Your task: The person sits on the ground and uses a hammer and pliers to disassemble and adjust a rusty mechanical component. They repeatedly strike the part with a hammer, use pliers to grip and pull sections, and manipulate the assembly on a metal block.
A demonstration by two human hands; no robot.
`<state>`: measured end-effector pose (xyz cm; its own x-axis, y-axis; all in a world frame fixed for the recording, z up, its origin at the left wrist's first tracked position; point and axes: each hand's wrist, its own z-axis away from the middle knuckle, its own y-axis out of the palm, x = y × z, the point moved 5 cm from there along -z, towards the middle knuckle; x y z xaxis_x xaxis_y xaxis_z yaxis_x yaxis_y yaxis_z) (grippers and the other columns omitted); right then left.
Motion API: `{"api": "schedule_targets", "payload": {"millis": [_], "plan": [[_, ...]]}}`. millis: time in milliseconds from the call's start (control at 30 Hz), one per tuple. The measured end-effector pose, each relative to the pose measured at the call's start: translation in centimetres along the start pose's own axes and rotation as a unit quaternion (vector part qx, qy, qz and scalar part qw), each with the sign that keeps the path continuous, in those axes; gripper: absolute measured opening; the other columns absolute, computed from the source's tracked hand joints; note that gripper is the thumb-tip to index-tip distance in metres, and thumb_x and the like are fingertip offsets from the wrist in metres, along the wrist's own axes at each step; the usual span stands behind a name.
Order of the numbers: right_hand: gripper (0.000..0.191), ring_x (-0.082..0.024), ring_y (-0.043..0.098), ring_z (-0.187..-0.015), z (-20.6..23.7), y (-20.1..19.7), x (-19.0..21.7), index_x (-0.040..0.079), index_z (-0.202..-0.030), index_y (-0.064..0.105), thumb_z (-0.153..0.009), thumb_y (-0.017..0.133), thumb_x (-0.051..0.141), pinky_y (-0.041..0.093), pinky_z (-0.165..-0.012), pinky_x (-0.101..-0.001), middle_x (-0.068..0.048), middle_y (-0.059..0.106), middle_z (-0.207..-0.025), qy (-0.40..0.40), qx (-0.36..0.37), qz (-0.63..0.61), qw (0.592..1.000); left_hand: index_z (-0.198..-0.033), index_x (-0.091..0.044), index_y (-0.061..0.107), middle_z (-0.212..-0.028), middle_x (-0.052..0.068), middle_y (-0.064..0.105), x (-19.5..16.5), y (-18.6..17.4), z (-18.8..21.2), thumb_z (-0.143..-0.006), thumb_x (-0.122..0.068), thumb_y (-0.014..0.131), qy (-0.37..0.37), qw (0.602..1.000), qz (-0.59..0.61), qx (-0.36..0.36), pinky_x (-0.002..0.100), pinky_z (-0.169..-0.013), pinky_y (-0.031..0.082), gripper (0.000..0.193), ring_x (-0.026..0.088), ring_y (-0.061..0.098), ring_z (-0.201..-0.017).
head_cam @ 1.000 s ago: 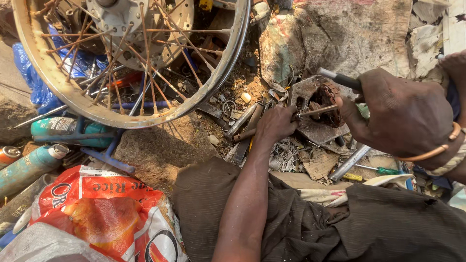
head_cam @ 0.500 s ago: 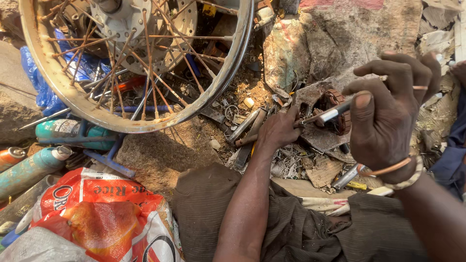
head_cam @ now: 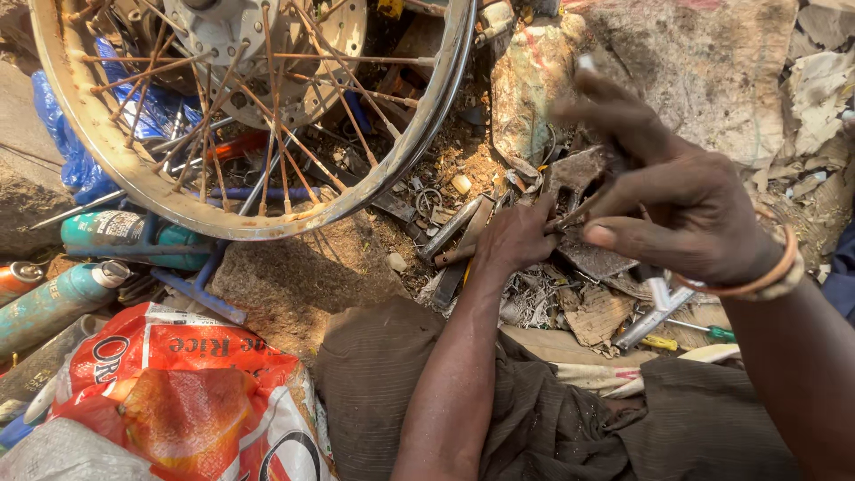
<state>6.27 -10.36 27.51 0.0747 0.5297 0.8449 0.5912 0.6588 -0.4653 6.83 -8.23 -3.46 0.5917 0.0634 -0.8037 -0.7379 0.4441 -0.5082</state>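
Below, left hand [head_cam: 517, 239] fingers pinch thin rusty rod [head_cam: 570, 216]; right hand [head_cam: 677, 200] grip unclear, possibly same rod.

Left hand [head_cam: 517, 236] on scrap, right hand [head_cam: 677, 200] raised (perhaps gripping a tool), spoked wheel [head_cam: 258, 116]

A rusty spoked wheel [head_cam: 258, 116] rests on the dirt ground [head_cam: 294, 281], spray cans [head_cam: 62, 294] at left, scattered metal scraps [head_cam: 454, 232] at centre.
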Motion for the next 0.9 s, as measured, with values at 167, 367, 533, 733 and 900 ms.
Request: {"api": "schedule_targets", "payload": {"millis": [167,367,533,733,900], "plan": [[0.091,-0.033,0.046,-0.145,5.9,-1.7,-0.3,0.011,-0.173,0.012,-0.092,0.053,0.010,0.043,-0.110,-0.0500,-0.020,0.036,-0.166,0.448,-0.006,0.235,0.863,-0.111,-0.012,0.058,-0.056,0.002,0.054,0.2,0.5,0.0,-0.088,-0.025,0.071,0.000,1.000,-0.001,0.012,0.039,-0.047,0.041,0.030,0.016,0.052,-0.049],[0.074,-0.033,0.076,-0.102,8.1,-2.7,-1.4,-0.001,-0.161,0.016,-0.105,0.053,0.029,0.063,-0.093,-0.0422,-0.019,0.068,-0.127,0.568,0.167,0.489,0.641,-0.112,-0.011,0.060,-0.055,0.003,0.054,0.7,2.0,-0.4,-0.090,-0.020,0.069,0.033,0.998,-0.044,-0.005,0.036,-0.047,0.041,0.025,0.016,0.051,-0.049],[0.058,-0.025,0.070,-0.090,4.2,-1.3,-1.6,-0.003,-0.145,0.036,-0.103,0.040,0.038,0.058,-0.087,-0.0421,-0.014,0.068,-0.097,-0.119,0.446,0.531,0.711,-0.110,-0.011,0.061,-0.059,0.001,0.052,1.4,2.2,-0.6,-0.087,-0.018,0.069,0.012,1.000,-0.012,0.006,0.035,-0.044,0.044,0.024,0.015,0.052,-0.050],[0.055,-0.028,0.059,-0.117,4.9,-1.2,-0.6,0.002,-0.124,0.066,-0.095,0.057,0.049,0.031,-0.116,-0.0438,-0.014,0.074,-0.106,-0.027,0.102,0.673,0.732,-0.110,-0.012,0.062,-0.058,0.001,0.050,0.9,1.3,-0.4,-0.087,-0.023,0.073,0.007,1.000,0.008,0.011,0.037,-0.047,0.043,0.027,0.016,0.054,-0.053],[0.051,-0.020,0.055,-0.131,6.1,0.5,-2.0,0.015,-0.091,0.069,-0.108,0.043,0.055,0.017,-0.126,-0.0401,-0.003,0.072,-0.099,0.060,-0.269,0.401,0.873,-0.115,-0.014,0.061,-0.059,0.002,0.052,0.7,1.1,-0.1,-0.087,-0.020,0.071,0.005,1.000,-0.012,0.019,0.036,-0.047,0.045,0.030,0.017,0.055,-0.052]]}}
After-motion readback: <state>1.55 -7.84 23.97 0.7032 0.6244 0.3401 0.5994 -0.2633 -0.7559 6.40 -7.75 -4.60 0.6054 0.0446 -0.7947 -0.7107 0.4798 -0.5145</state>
